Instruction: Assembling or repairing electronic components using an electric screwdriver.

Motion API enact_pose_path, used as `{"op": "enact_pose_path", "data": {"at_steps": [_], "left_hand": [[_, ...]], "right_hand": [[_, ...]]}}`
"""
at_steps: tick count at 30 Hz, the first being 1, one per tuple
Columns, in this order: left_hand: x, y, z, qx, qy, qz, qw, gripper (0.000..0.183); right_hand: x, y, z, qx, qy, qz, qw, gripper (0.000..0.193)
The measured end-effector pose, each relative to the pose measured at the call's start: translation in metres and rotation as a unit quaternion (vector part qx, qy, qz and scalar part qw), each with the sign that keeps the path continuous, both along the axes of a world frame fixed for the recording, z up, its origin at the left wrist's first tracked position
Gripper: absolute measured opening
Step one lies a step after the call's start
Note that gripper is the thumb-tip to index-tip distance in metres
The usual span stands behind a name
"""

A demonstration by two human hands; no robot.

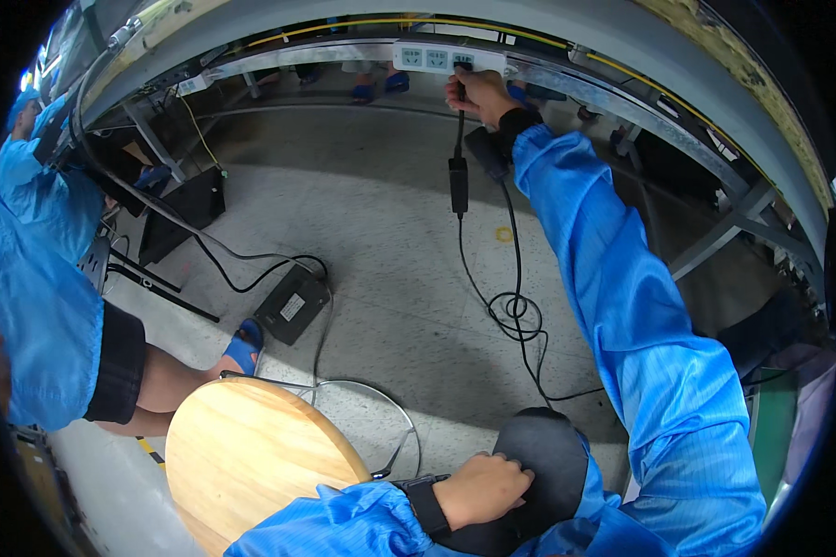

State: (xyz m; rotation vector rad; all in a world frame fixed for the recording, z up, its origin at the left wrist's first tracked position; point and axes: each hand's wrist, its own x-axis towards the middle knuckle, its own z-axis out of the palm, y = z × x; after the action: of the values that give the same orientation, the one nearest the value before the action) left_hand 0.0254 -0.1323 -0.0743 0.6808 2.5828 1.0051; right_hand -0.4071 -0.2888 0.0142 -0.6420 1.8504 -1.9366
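Note:
My right hand reaches up to the white power strip under the far bench edge. Its fingers close around a black plug at the rightmost socket. From there a black cable hangs down to a small inline box. Beside my right wrist is a black block with a second cable below it; what holds it up is hidden. My left hand rests on my dark-clad knee, fingers curled and partly hidden, with nothing visible in them.
Loops of black cable lie on the grey floor. A round wooden stool stands at lower left, near a black box with cables. A co-worker in a blue smock sits at the left. Metal bench legs stand at right.

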Motion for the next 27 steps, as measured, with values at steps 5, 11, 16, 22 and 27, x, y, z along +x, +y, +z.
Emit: {"op": "enact_pose_path", "data": {"at_steps": [5, 11, 16, 22, 27], "left_hand": [[0.000, 0.000, 0.004, -0.027, -0.018, -0.025, 0.999, 0.035], [-0.001, -0.001, 0.009, -0.030, -0.043, -0.031, 0.998, 0.035], [0.000, -0.001, 0.006, -0.026, -0.034, -0.031, 0.999, 0.035], [0.000, 0.000, 0.004, -0.021, -0.019, -0.037, 0.999, 0.034], [0.002, -0.002, 0.000, -0.025, -0.020, -0.031, 0.999, 0.034]], "right_hand": [[0.016, -0.023, 0.011, -0.086, -0.052, -0.050, 0.994, 0.024], [0.018, -0.029, 0.015, -0.118, -0.071, -0.097, 0.986, 0.020], [0.016, -0.030, 0.015, -0.090, -0.066, -0.079, 0.991, 0.020], [0.008, -0.015, 0.003, -0.075, -0.078, -0.044, 0.993, 0.025], [0.019, -0.025, 0.010, -0.085, -0.109, -0.073, 0.988, 0.027]]}}
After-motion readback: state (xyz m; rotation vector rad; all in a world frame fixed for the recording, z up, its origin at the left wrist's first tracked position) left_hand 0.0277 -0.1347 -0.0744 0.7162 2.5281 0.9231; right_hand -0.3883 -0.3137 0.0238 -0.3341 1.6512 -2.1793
